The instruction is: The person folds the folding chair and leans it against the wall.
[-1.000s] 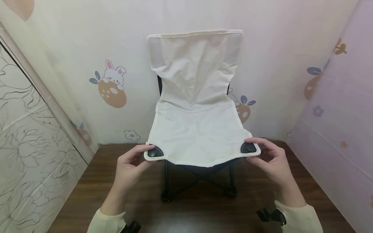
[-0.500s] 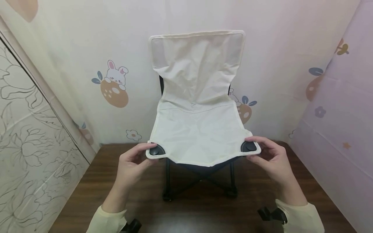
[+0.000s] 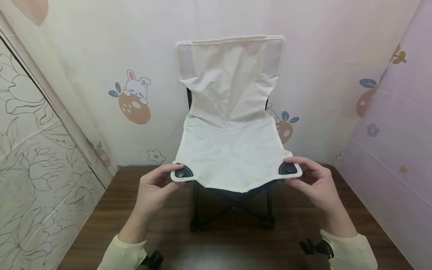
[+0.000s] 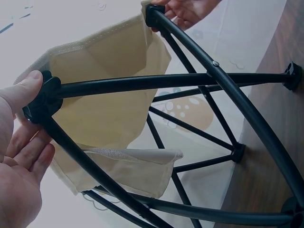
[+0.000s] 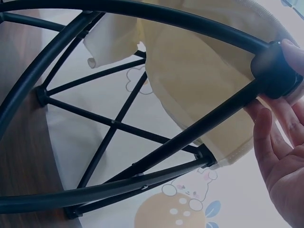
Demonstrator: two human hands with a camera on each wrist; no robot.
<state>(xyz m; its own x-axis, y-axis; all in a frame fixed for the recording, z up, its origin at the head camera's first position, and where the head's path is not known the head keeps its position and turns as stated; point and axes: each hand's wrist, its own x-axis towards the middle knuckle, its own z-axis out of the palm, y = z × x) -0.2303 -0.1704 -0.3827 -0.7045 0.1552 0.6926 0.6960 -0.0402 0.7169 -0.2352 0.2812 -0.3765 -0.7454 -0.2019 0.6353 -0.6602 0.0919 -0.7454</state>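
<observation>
A folding chair with a cream fabric seat (image 3: pixel 229 153) and backrest on a black tube frame (image 3: pixel 269 202) stands upright in front of me. My left hand (image 3: pixel 152 191) pinches the seat's front left corner, fingers on top at the black patch (image 3: pixel 183 171) and thumb beneath. In the left wrist view its thumb and fingers lie around the black corner joint (image 4: pixel 43 100). My right hand (image 3: pixel 317 183) holds the front right corner the same way, at the other black patch (image 3: pixel 288 168). The right wrist view shows that corner's joint (image 5: pixel 271 71) between thumb and fingers.
The chair's feet stand on a dark brown wooden surface (image 3: pixel 233 247). Behind hangs a pale curtain (image 3: pixel 84 75) printed with rabbits and fruit. A panel with flower line drawings (image 3: pixel 30 168) rises on the left, and a lilac-tinted cloth (image 3: pixel 398 142) on the right.
The head view has shifted slightly, so the scene sits a little further right. The left corner has come slightly inward and up. Both hands keep their hold on the corners.
</observation>
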